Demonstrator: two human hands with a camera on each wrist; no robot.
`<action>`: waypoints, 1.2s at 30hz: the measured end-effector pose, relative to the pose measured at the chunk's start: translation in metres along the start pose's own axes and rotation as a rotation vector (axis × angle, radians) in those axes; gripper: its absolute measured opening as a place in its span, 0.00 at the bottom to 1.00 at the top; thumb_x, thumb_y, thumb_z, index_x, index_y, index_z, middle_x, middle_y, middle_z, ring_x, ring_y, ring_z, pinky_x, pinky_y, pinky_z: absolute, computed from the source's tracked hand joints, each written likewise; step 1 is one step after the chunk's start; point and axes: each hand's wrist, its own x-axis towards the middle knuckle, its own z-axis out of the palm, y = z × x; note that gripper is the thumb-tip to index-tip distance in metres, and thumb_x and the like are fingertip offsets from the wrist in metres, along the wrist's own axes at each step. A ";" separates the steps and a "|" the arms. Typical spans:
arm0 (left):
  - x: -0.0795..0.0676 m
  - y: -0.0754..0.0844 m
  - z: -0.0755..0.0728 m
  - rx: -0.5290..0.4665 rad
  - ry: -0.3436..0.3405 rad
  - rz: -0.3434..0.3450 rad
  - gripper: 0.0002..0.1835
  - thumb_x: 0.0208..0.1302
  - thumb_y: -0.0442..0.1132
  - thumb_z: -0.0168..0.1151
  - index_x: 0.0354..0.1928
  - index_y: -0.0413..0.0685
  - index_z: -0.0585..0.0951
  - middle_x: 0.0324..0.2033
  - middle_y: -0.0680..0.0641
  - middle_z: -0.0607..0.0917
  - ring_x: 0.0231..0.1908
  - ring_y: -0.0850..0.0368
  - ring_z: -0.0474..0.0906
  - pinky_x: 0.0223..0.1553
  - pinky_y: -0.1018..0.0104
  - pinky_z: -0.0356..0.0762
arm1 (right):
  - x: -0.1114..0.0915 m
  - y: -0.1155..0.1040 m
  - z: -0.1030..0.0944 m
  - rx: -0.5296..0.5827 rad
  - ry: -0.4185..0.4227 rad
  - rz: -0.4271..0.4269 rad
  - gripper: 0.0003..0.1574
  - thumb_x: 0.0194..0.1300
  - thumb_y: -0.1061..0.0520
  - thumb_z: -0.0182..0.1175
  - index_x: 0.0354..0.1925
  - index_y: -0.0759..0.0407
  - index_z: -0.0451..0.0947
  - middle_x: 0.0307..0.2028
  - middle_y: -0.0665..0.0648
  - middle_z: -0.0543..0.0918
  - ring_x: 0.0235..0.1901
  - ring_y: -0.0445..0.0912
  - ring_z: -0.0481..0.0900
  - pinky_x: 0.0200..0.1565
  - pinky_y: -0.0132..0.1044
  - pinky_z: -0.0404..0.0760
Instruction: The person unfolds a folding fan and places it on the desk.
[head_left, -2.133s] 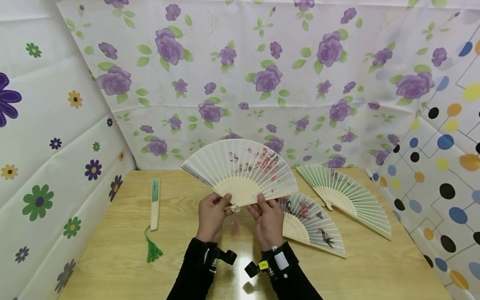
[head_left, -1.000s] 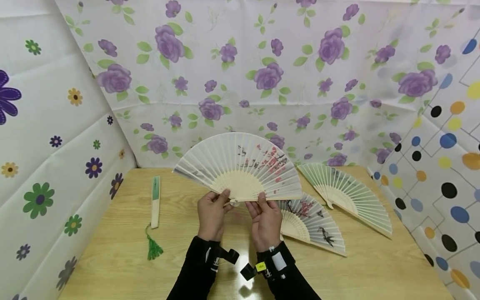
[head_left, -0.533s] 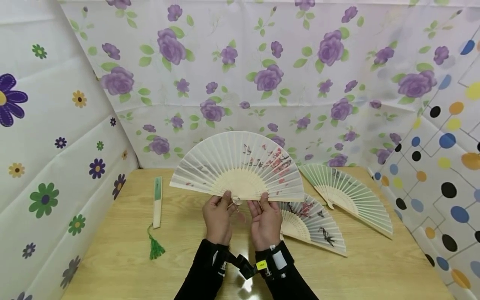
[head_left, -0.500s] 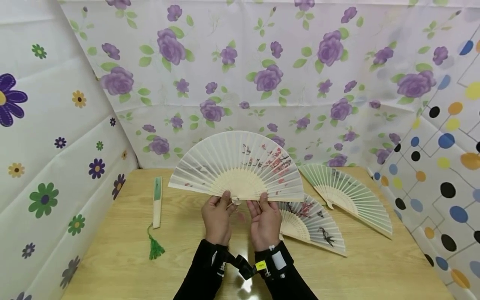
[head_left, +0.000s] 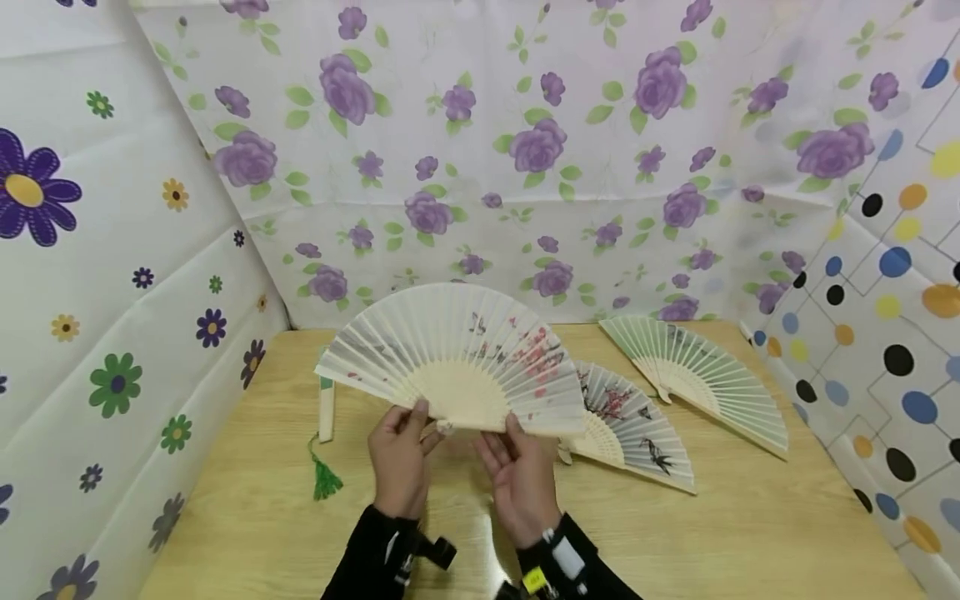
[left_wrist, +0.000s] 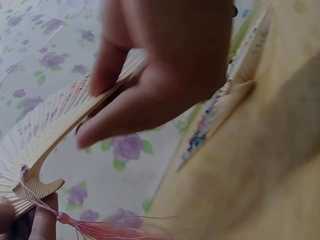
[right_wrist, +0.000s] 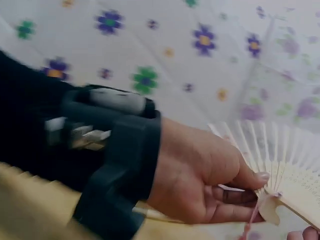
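Observation:
Both hands hold a spread white folding fan (head_left: pixel 450 350) with pink blossoms and small butterflies, raised over the table. My left hand (head_left: pixel 399 462) pinches it near the pivot, thumb in front and fingers behind. My right hand (head_left: pixel 521 479) pinches the lower right guard stick between thumb and fingers. In the left wrist view a pink tassel (left_wrist: pixel 102 228) hangs from the pivot, and the right hand (left_wrist: pixel 165 60) appears large above it. The right wrist view shows the left hand (right_wrist: pixel 195 175) gripping beside the pivot.
A folded green-and-cream fan (head_left: pixel 326 412) with a green tassel (head_left: pixel 326 481) lies at left, its upper part overlapped by the held fan. To the right lie a spread blossom-and-swallow fan (head_left: pixel 637 433) and a spread green fan (head_left: pixel 705 379). Patterned cloths (head_left: pixel 480 150) surround the wooden table (head_left: pixel 750 525).
The held fan's left side has spread wider since the oldest frame. In the last half second, both hands have moved left and toward the body with it, and it now overlaps the folded fan.

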 end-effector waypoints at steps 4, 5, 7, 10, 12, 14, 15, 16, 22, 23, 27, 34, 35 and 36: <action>-0.018 0.004 -0.036 0.075 0.016 -0.115 0.08 0.87 0.35 0.65 0.44 0.39 0.79 0.36 0.51 0.85 0.40 0.60 0.88 0.42 0.66 0.94 | -0.028 0.013 -0.025 -0.094 -0.039 0.155 0.23 0.93 0.48 0.55 0.70 0.64 0.72 0.52 0.53 0.85 0.55 0.42 0.90 0.69 0.38 0.90; -0.021 0.005 -0.043 0.095 0.018 -0.144 0.08 0.86 0.34 0.65 0.43 0.41 0.78 0.35 0.52 0.85 0.38 0.61 0.87 0.40 0.67 0.92 | -0.034 0.016 -0.031 -0.103 -0.053 0.187 0.22 0.94 0.48 0.54 0.69 0.64 0.72 0.51 0.53 0.86 0.55 0.41 0.90 0.69 0.38 0.90; -0.027 0.006 -0.054 0.129 0.021 -0.206 0.10 0.84 0.34 0.68 0.41 0.41 0.77 0.29 0.54 0.84 0.33 0.62 0.84 0.38 0.67 0.92 | -0.044 0.019 -0.041 -0.101 -0.065 0.240 0.19 0.94 0.48 0.54 0.66 0.62 0.73 0.49 0.53 0.87 0.54 0.41 0.92 0.68 0.38 0.91; -0.031 0.005 -0.065 0.192 0.014 -0.264 0.10 0.82 0.34 0.70 0.41 0.37 0.79 0.26 0.54 0.86 0.29 0.63 0.87 0.36 0.65 0.95 | -0.058 0.022 -0.055 -0.087 -0.081 0.284 0.16 0.95 0.49 0.52 0.63 0.60 0.73 0.48 0.52 0.87 0.54 0.40 0.92 0.68 0.37 0.91; -0.033 0.006 -0.069 0.240 0.011 -0.304 0.09 0.81 0.34 0.72 0.46 0.33 0.83 0.25 0.52 0.88 0.27 0.62 0.89 0.35 0.63 0.96 | -0.064 0.022 -0.062 -0.072 -0.089 0.299 0.17 0.96 0.49 0.49 0.64 0.61 0.71 0.48 0.53 0.87 0.54 0.41 0.92 0.68 0.37 0.90; -0.034 0.006 -0.072 0.296 0.001 -0.332 0.11 0.81 0.34 0.72 0.51 0.29 0.84 0.27 0.48 0.91 0.28 0.60 0.92 0.35 0.64 0.96 | -0.070 0.023 -0.068 -0.059 -0.090 0.306 0.20 0.96 0.49 0.47 0.67 0.64 0.69 0.49 0.54 0.87 0.54 0.41 0.93 0.69 0.37 0.90; -0.035 0.006 -0.072 0.317 -0.007 -0.345 0.12 0.82 0.34 0.71 0.53 0.29 0.84 0.28 0.47 0.91 0.28 0.59 0.93 0.35 0.64 0.96 | -0.073 0.023 -0.070 -0.051 -0.087 0.308 0.21 0.96 0.49 0.47 0.68 0.65 0.68 0.50 0.54 0.88 0.54 0.41 0.93 0.69 0.37 0.90; -0.036 0.006 -0.073 0.334 -0.019 -0.357 0.13 0.82 0.34 0.70 0.55 0.28 0.84 0.29 0.46 0.91 0.29 0.58 0.93 0.36 0.64 0.96 | -0.075 0.023 -0.073 -0.042 -0.084 0.310 0.23 0.97 0.49 0.46 0.69 0.67 0.66 0.51 0.55 0.88 0.54 0.42 0.93 0.69 0.36 0.90; -0.043 0.004 -0.071 0.378 -0.098 -0.426 0.11 0.87 0.32 0.63 0.55 0.26 0.84 0.36 0.40 0.92 0.33 0.58 0.94 0.41 0.63 0.97 | -0.085 0.021 -0.088 -0.011 -0.052 0.324 0.29 0.97 0.48 0.43 0.73 0.74 0.63 0.50 0.56 0.90 0.54 0.42 0.95 0.67 0.32 0.89; -0.042 0.003 -0.070 0.380 -0.110 -0.436 0.11 0.87 0.32 0.62 0.55 0.25 0.84 0.36 0.40 0.92 0.34 0.58 0.94 0.41 0.63 0.97 | -0.084 0.019 -0.090 -0.012 -0.054 0.321 0.30 0.97 0.48 0.42 0.74 0.75 0.62 0.50 0.56 0.90 0.54 0.42 0.95 0.68 0.32 0.89; -0.040 -0.001 -0.066 0.361 -0.148 -0.464 0.13 0.87 0.31 0.60 0.57 0.24 0.83 0.36 0.40 0.93 0.35 0.58 0.95 0.43 0.65 0.97 | -0.081 0.014 -0.095 -0.023 -0.069 0.309 0.32 0.97 0.48 0.39 0.77 0.76 0.59 0.51 0.56 0.90 0.55 0.42 0.94 0.69 0.32 0.88; -0.043 -0.011 -0.069 0.363 -0.166 -0.511 0.16 0.87 0.30 0.56 0.63 0.20 0.80 0.40 0.39 0.93 0.37 0.58 0.94 0.43 0.66 0.97 | -0.083 0.011 -0.102 0.055 -0.017 0.353 0.32 0.97 0.51 0.37 0.81 0.74 0.53 0.53 0.61 0.90 0.54 0.46 0.95 0.73 0.39 0.87; -0.043 -0.011 -0.070 0.363 -0.177 -0.510 0.17 0.87 0.30 0.56 0.64 0.19 0.80 0.40 0.39 0.93 0.37 0.58 0.94 0.43 0.66 0.97 | -0.084 0.010 -0.103 0.065 -0.011 0.354 0.32 0.97 0.51 0.38 0.82 0.73 0.51 0.54 0.61 0.90 0.54 0.47 0.95 0.73 0.41 0.87; -0.043 -0.011 -0.070 0.360 -0.191 -0.508 0.18 0.87 0.30 0.55 0.66 0.19 0.79 0.41 0.39 0.93 0.38 0.58 0.94 0.44 0.66 0.97 | -0.084 0.009 -0.104 0.069 -0.009 0.353 0.32 0.97 0.51 0.38 0.82 0.72 0.50 0.54 0.61 0.89 0.54 0.47 0.94 0.74 0.42 0.87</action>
